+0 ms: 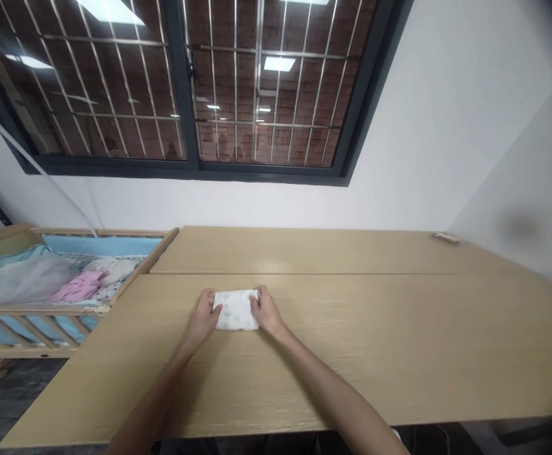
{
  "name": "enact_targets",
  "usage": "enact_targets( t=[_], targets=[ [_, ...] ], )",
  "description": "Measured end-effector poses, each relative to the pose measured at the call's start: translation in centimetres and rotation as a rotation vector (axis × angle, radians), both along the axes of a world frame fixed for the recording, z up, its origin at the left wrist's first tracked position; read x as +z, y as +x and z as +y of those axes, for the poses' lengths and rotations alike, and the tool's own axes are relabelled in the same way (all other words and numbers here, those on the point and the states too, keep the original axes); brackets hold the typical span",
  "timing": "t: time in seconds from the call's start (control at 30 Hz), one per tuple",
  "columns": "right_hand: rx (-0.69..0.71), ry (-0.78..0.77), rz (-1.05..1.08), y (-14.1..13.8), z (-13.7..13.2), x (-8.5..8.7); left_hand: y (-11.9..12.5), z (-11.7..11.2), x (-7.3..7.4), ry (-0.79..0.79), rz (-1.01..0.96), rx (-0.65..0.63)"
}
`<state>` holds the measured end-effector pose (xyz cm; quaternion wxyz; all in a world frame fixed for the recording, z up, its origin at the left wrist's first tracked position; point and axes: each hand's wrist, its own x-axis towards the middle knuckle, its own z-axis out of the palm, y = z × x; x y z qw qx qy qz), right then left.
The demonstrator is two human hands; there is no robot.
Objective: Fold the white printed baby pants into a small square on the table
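Note:
A small white folded cloth with a faint printed pattern [236, 310] lies on the light wooden table [375, 341], a little left of its middle. My left hand [203, 318] rests against the cloth's left edge, fingers curled onto it. My right hand [266, 312] presses on its right edge, fingers bent over the cloth. Both forearms reach in from the bottom of the view.
A wooden baby crib [43, 287] with blue lining, a pink garment [77, 285] and grey netting stands against the table's left end. A small flat object [445, 237] lies at the far right corner. A white wall and a barred window [195, 88] are behind.

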<state>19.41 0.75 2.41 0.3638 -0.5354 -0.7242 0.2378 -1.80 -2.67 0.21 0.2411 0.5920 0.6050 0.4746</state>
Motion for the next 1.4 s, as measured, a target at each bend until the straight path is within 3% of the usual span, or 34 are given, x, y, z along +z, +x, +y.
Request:
enact_targets(
  t=[0.17, 0.37, 0.47, 0.57, 0.67, 0.97, 1.17, 1.27, 1.4],
  targets=[
    [-0.040, -0.011, -0.084, -0.4, 0.0, -1.9, 0.8, -0.2, -1.3, -0.004, 0.182, 0.051],
    [-0.034, 0.083, -0.154, 0.1, -0.3, -0.4, 1.2, -1.1, -0.5, 0.061, 0.326, 0.093],
    [0.208, 0.232, -0.322, 0.0, -1.4, 0.4, 2.7, -1.8, -0.2, 0.127, 0.413, -0.050],
    [0.462, 0.230, -0.492, -0.7, -2.6, 0.2, 4.6, -2.3, -0.6, 0.132, 0.557, -0.203],
    [0.487, 0.162, -0.535, -0.7, -3.1, -0.3, 5.2, -2.5, -1.4, 0.098, 0.607, -0.190],
    [0.425, 0.073, -0.468, 3.8, -3.5, 0.4, 1.8, -3.1, -2.9, 0.151, 0.669, -0.149],
    [0.506, 0.191, -0.440, 3.9, -3.6, 1.4, 0.4, -4.0, -1.4, 0.258, 0.700, -0.234],
    [0.549, 0.163, -0.435, 3.8, -3.3, 1.3, -0.1, -4.1, -0.7, 0.166, 0.583, -0.299],
    [0.493, 0.158, -0.382, 3.3, -3.1, 0.4, -0.2, -3.4, -0.2, 0.089, 0.453, -0.291]
  ],
)
